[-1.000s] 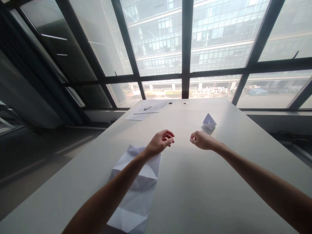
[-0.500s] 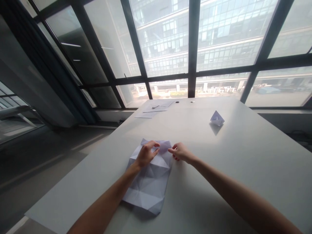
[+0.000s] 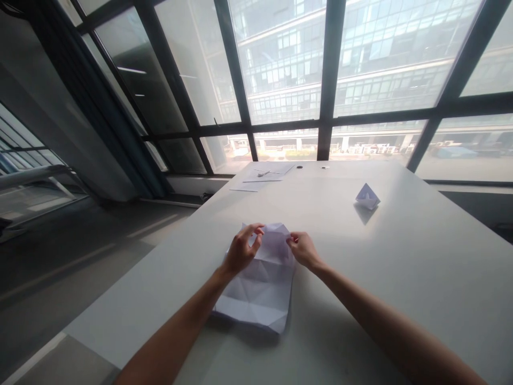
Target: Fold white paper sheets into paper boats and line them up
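A creased white sheet of paper (image 3: 262, 289) lies on the white table (image 3: 385, 267), its far edge lifted off the surface. My left hand (image 3: 240, 251) pinches the sheet's far left corner. My right hand (image 3: 303, 250) pinches its far right corner. Both hands are closed on the paper, and the near edge of the sheet still rests on the table.
A small folded paper boat (image 3: 367, 197) stands on the table to the far right. Flat sheets of paper (image 3: 262, 175) with a small object on them lie at the table's far edge, below a wall of large windows. The table's left edge drops to a dark floor.
Both hands have moved from mid-air over the table down and left onto the creased sheet, taken hold of its far corners and lifted that edge.
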Available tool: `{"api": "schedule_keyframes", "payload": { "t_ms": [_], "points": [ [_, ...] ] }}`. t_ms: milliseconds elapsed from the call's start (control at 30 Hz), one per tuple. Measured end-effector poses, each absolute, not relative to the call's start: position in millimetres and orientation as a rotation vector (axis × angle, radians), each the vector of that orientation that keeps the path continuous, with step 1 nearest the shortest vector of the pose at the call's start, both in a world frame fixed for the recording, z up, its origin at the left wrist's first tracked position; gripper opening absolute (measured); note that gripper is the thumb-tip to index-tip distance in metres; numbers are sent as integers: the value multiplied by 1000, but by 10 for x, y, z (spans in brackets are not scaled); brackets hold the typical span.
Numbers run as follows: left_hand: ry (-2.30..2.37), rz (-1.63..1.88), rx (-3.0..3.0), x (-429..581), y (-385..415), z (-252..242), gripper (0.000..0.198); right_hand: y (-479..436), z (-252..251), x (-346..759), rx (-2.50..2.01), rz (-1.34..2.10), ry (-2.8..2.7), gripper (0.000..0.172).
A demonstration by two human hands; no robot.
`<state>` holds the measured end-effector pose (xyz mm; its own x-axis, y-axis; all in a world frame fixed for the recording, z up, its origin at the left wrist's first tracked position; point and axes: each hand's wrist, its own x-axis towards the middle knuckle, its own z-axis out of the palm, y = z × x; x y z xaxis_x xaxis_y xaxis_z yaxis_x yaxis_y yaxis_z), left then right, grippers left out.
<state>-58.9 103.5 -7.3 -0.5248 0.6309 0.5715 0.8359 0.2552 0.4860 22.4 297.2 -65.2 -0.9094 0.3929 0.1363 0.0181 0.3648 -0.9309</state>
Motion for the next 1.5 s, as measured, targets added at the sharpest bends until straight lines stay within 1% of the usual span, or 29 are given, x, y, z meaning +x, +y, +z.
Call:
{"api": "schedule_keyframes", "payload": {
  "t_ms": [67,167,233,267,333,400,467,533,600,633,767,833,900,967,1000,1067,1133,1167,1200,1267,1300,1333,1433,1500],
  "points": [
    [-2268,-1149,-1300,-603,1033,-65,26,3006,-637,217,-338,1546,-2297,21],
    [-2261,-1152,-1245,-615,1024,-48,25,3110,-586,212,-322,1517,-2318,35],
    [-2253,-1149,-1235,-619,1017,-33,25,3240,-497,222,-356,1412,-2345,41],
    [-2250,-1147,-1232,-619,1016,-27,24,3324,-431,235,-367,1340,-2365,40],
    [-2262,-1138,-1234,-613,1024,-29,24,3521,-272,285,-396,1290,-2372,27],
    [-2291,-1118,-1288,-596,1054,-64,25,3738,-109,375,-366,1395,-2283,21],
    [-2330,-1043,-1422,-571,1104,-139,28,3963,11,512,-408,1536,-2165,19],
    [-2373,-885,-1567,-554,1159,-252,39,4190,63,692,-463,1602,-2105,19],
    [-2416,-675,-1664,-567,1194,-386,55,4416,43,900,-546,1582,-2095,18],
    [-2434,-576,-1691,-589,1196,-453,61,4525,11,1007,-597,1562,-2081,17],
    [-2540,-305,-1762,-787,1052,-637,57,4901,-202,1397,-750,1480,-2074,15],
    [-2556,-263,-1775,-939,921,-636,56,5033,-323,1536,-803,1495,-2089,17],
    [-2566,-266,-1786,-1098,830,-547,60,5122,-429,1622,-872,1499,-2098,23],
    [-2568,-299,-1759,-1221,860,-372,62,5171,-504,1657,-947,1395,-2153,29],
    [-2559,-327,-1750,-1251,938,-260,61,5179,-526,1658,-978,1271,-2193,32],
    [-2502,-424,-1758,-1208,1225,-23,50,5159,-536,1634,-995,913,-2244,35],
    [-2413,-556,-1837,-1013,1645,171,41,5089,-515,1591,-908,602,-2234,30],
    [-2350,-635,-1894,-869,1879,227,37,5041,-502,1567,-826,532,-2241,24],
    [-2289,-716,-1948,-708,2110,249,34,4988,-493,1545,-729,522,-2271,19],
    [-2202,-800,-2069,-389,2519,183,32,4896,-506,1505,-545,547,-2373,18],
    [-2175,-776,-2123,-257,2679,104,33,4867,-533,1490,-487,536,-2405,20],
    [-2164,-717,-2168,-156,2802,5,39,4852,-571,1477,-441,517,-2438,21],
    [-2244,-490,-2237,-52,2966,-322,71,4893,-727,1455,-422,448,-2545,30],
    [-2292,-366,-2273,-99,2960,-495,80,4947,-819,1446,-456,433,-2624,37]
  ]
}}
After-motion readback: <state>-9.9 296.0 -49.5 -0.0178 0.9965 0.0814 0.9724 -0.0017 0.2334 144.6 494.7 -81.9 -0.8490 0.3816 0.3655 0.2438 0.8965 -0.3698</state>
